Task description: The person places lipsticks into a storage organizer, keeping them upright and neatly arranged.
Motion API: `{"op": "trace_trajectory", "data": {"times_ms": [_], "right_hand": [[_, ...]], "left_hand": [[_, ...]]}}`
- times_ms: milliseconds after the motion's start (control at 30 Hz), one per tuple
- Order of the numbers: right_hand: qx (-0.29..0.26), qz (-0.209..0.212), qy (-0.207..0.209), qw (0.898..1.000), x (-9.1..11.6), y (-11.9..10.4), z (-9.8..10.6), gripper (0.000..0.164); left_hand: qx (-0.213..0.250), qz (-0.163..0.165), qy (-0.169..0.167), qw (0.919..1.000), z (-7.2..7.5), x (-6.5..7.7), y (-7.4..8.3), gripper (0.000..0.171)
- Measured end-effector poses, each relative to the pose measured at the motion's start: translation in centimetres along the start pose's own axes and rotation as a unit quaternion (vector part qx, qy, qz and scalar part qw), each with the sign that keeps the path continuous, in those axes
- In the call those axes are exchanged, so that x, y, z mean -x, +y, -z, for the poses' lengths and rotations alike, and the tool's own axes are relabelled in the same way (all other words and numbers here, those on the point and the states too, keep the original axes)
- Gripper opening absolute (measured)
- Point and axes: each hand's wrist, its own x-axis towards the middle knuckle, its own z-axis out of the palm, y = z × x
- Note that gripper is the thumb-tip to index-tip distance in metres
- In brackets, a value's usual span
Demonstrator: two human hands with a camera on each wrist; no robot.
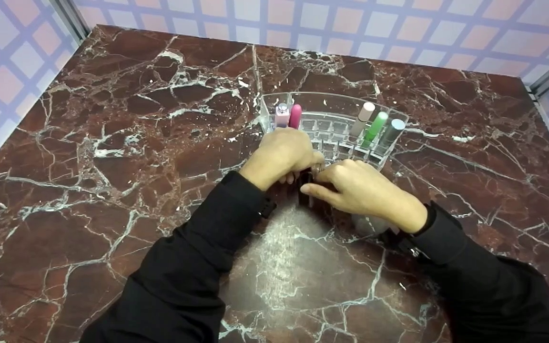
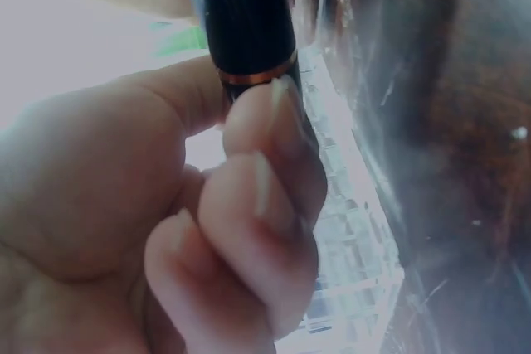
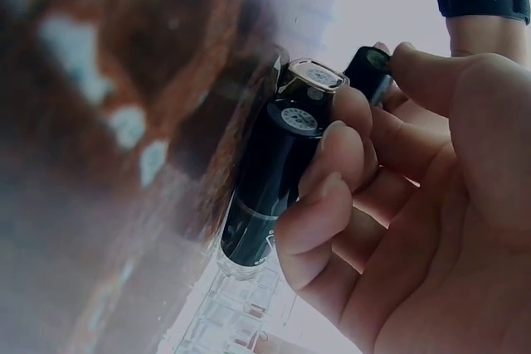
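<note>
My left hand (image 1: 284,152) grips a black, lipstick-like tube (image 2: 249,22) with a thin gold ring, its curled fingers round the lower part in the left wrist view. At the other end of this tube, my right hand (image 1: 360,188) pinches with thumb and forefinger. Beside the right hand's other fingers are a second black tube (image 3: 270,176) with a pale round label on its end and a gold-rimmed tube (image 3: 318,75). Both hands meet at the near side of a clear curved organizer (image 1: 336,101), partly hiding it.
Upright in the organizer are a pale pink bottle (image 1: 282,114) and a magenta tube (image 1: 295,116) at left. At right stand a beige tube (image 1: 366,112), a green tube (image 1: 377,126) and a grey tube (image 1: 393,131). A checkered wall (image 1: 312,19) bounds the marbled table (image 1: 112,200).
</note>
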Motion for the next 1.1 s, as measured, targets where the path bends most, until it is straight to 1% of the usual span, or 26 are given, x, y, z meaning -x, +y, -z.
{"op": "trace_trajectory", "data": {"times_ms": [167,400,500,567,667,900,1000,1100], "right_hand": [[0.001,-0.006,0.002,1.000,0.0,-0.1,0.1,0.046],[0.004,-0.024,0.025,0.999,-0.1,-0.1,0.2,0.043],[-0.005,-0.027,0.030,0.999,-0.2,0.0,0.2,0.041],[-0.014,-0.032,0.032,0.999,-0.2,0.0,0.3,0.040],[-0.024,-0.040,0.037,0.998,-0.2,0.1,0.5,0.039],[-0.024,-0.051,0.067,0.996,-0.2,0.3,0.9,0.038],[-0.033,-0.062,0.076,0.995,-0.1,0.4,1.4,0.036],[-0.044,-0.072,0.088,0.993,-0.1,0.6,1.8,0.034]], "left_hand": [[-0.022,-0.006,0.045,0.9987,-0.1,0.3,0.1,0.055],[-0.038,-0.027,0.111,0.9927,0.0,0.5,-0.1,0.056],[-0.039,-0.028,0.126,0.9909,0.2,0.5,-0.1,0.057],[-0.031,-0.027,0.130,0.9906,0.4,0.6,-0.2,0.056],[-0.022,-0.037,0.141,0.9890,0.6,0.6,-0.2,0.052],[0.006,-0.069,0.181,0.9810,1.2,1.0,-0.4,0.052],[0.028,-0.081,0.202,0.9757,1.4,1.2,-0.4,0.052],[0.051,-0.095,0.233,0.9664,1.6,1.7,-0.2,0.051]]}}
